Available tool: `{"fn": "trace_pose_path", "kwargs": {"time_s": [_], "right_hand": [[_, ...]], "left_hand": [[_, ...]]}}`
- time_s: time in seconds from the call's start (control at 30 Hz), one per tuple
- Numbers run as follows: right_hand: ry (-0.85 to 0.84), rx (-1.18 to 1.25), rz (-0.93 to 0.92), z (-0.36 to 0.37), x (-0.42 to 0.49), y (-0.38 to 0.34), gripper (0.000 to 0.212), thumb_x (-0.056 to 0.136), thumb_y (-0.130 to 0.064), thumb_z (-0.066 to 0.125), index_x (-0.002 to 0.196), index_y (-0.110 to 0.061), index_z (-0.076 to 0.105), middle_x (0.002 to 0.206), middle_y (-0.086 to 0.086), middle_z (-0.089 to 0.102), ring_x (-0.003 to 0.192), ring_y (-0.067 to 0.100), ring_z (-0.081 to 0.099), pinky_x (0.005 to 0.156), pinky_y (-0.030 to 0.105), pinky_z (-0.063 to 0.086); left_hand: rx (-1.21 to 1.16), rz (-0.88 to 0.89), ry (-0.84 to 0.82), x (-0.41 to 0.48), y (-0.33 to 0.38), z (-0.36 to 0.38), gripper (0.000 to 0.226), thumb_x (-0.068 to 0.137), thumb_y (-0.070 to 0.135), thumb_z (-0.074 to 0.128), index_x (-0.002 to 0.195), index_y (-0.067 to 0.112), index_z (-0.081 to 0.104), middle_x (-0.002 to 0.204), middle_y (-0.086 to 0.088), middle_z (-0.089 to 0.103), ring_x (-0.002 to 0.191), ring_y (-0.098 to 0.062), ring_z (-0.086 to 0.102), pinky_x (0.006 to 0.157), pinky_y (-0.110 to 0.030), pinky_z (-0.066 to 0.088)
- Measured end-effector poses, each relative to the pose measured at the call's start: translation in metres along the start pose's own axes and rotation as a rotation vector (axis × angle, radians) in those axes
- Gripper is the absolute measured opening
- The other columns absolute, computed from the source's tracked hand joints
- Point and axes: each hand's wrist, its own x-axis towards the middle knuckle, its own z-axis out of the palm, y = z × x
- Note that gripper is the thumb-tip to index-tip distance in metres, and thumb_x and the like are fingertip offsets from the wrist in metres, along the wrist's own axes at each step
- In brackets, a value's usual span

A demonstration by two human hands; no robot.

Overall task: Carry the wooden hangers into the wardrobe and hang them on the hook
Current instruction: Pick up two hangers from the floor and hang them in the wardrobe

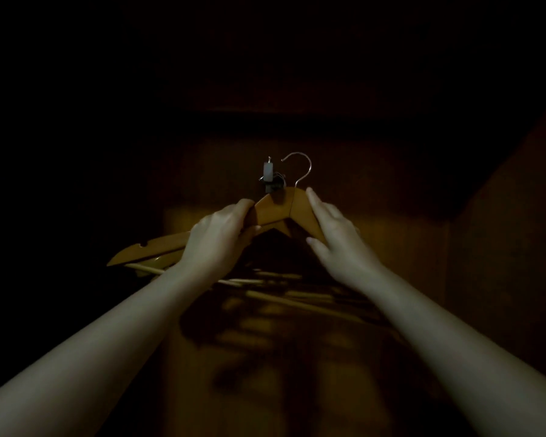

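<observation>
Our left hand (221,238) curls round the left arm of the orange-brown wooden hanger (275,209), our right hand (338,244) pinches its right arm. Its curved wire top (304,167) sits just right of the pale wardrobe hook (269,173); we'd slide left, then lower on.

Two hands, left hand (216,236) and right hand (339,247); one wall hook (269,173); several wooden hangers (276,209), number unclear.
</observation>
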Motion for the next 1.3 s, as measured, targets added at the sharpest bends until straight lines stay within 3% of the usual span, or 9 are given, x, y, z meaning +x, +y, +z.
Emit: {"fn": "trace_pose_path", "kwargs": {"time_s": [0.27, 0.53, 0.77, 0.87, 0.93, 1.0, 1.1, 1.23, 1.3], "right_hand": [[-0.051, 0.026, -0.047, 0.029, 0.041, 0.012, 0.082, 0.090, -0.005, 0.051, 0.148, -0.031, -0.001, 0.152, -0.002, 0.023, 0.131, 0.028, 0.039, 0.106, 0.043, 0.040], [-0.142, -0.007, 0.020, 0.042, 0.048, 0.027, 0.082, 0.090, -0.002, 0.048, 0.148, -0.028, -0.003, 0.156, 0.004, 0.015, 0.139, 0.027, 0.029, 0.112, 0.042, 0.033], [-0.053, -0.169, 0.013, 0.067, 0.041, 0.030, 0.052, 0.096, -0.014, 0.045, 0.144, -0.009, 0.026, 0.158, 0.005, 0.010, 0.142, 0.021, 0.024, 0.114, 0.034, 0.027], [0.041, -0.288, 0.017, 0.077, 0.037, 0.032, 0.035, 0.095, -0.018, 0.048, 0.127, -0.005, 0.048, 0.157, 0.007, 0.015, 0.136, 0.019, 0.036, 0.101, 0.033, 0.043], [0.146, -0.372, 0.001, 0.083, 0.035, 0.030, 0.020, 0.081, -0.018, 0.069, 0.094, -0.004, 0.064, 0.147, 0.014, 0.039, 0.112, 0.023, 0.061, 0.069, 0.032, 0.057], [0.154, -0.442, 0.033, 0.087, 0.036, 0.030, 0.032, 0.060, -0.017, 0.086, 0.085, -0.006, 0.068, 0.130, 0.016, 0.057, 0.087, 0.024, 0.071, 0.049, 0.028, 0.054], [0.166, -0.527, 0.062, 0.092, 0.038, 0.035, 0.071, 0.048, -0.014, 0.090, 0.113, -0.006, 0.062, 0.122, 0.016, 0.062, 0.073, 0.025, 0.071, 0.044, 0.028, 0.053], [0.143, -0.563, 0.081, 0.095, 0.037, 0.036, 0.081, 0.046, -0.012, 0.090, 0.120, -0.009, 0.058, 0.122, 0.017, 0.062, 0.074, 0.026, 0.069, 0.047, 0.031, 0.054], [0.143, -0.572, 0.075, 0.093, 0.036, 0.034, 0.082, 0.047, -0.014, 0.090, 0.122, -0.010, 0.057, 0.125, 0.016, 0.060, 0.087, 0.028, 0.068, 0.057, 0.035, 0.057]], "left_hand": [[0.011, -0.143, -0.112, 0.016, -0.026, 0.023, 0.038, 0.096, 0.032, 0.041, 0.131, 0.019, 0.031, 0.105, -0.005, 0.059, 0.083, -0.020, 0.062, 0.069, -0.034, 0.056], [0.034, -0.145, -0.213, 0.021, -0.033, 0.047, 0.039, 0.097, 0.034, 0.039, 0.131, 0.019, 0.028, 0.092, 0.003, 0.047, 0.073, -0.013, 0.051, 0.053, -0.020, 0.039], [-0.015, -0.160, -0.171, 0.009, -0.049, 0.066, 0.047, 0.096, 0.036, 0.038, 0.137, 0.020, 0.023, 0.102, -0.003, 0.060, 0.079, -0.015, 0.062, 0.065, -0.027, 0.054], [0.022, -0.107, -0.050, 0.002, -0.050, 0.072, 0.046, 0.096, 0.033, 0.041, 0.137, 0.015, 0.034, 0.107, -0.004, 0.062, 0.092, -0.017, 0.062, 0.082, -0.032, 0.052], [0.091, -0.078, 0.053, -0.002, -0.050, 0.081, 0.041, 0.092, 0.032, 0.045, 0.127, 0.011, 0.049, 0.100, -0.006, 0.066, 0.088, -0.020, 0.065, 0.084, -0.038, 0.052], [0.143, -0.100, 0.135, -0.003, -0.049, 0.089, 0.041, 0.086, 0.035, 0.047, 0.117, 0.009, 0.057, 0.092, -0.006, 0.070, 0.082, -0.023, 0.069, 0.081, -0.040, 0.053], [0.169, -0.153, 0.120, -0.002, -0.049, 0.096, 0.043, 0.087, 0.038, 0.045, 0.119, 0.011, 0.055, 0.098, -0.005, 0.070, 0.089, -0.022, 0.069, 0.086, -0.041, 0.052], [0.226, -0.132, 0.128, -0.003, -0.052, 0.099, 0.045, 0.091, 0.042, 0.034, 0.120, 0.013, 0.050, 0.102, -0.004, 0.067, 0.092, -0.021, 0.067, 0.088, -0.040, 0.050], [0.266, -0.140, 0.113, -0.005, -0.051, 0.100, 0.049, 0.092, 0.046, 0.028, 0.124, 0.013, 0.046, 0.108, -0.004, 0.065, 0.097, -0.021, 0.065, 0.091, -0.041, 0.048]]}}
